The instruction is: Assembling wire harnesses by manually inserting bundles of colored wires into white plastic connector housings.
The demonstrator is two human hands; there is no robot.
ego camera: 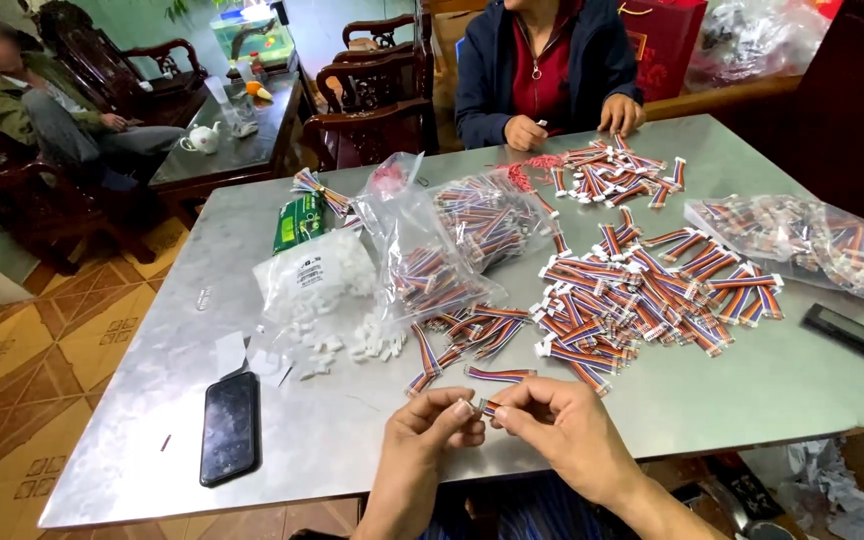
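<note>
Cable [489, 406] with a white plug is pinched between left hand [430, 428] and right hand [562, 428] at the table's [332, 440] near edge.

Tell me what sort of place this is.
Probably a home living room used for piecework: carved wooden chairs, a teapot on a side table, and a metal table heaped with short multicoloured ribbon cables.

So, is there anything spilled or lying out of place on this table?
Yes. Small white connectors have spilled out of their clear bag onto the metal table. Striped ribbon cables lie in a loose heap. Both hands pinch one cable end.
</note>
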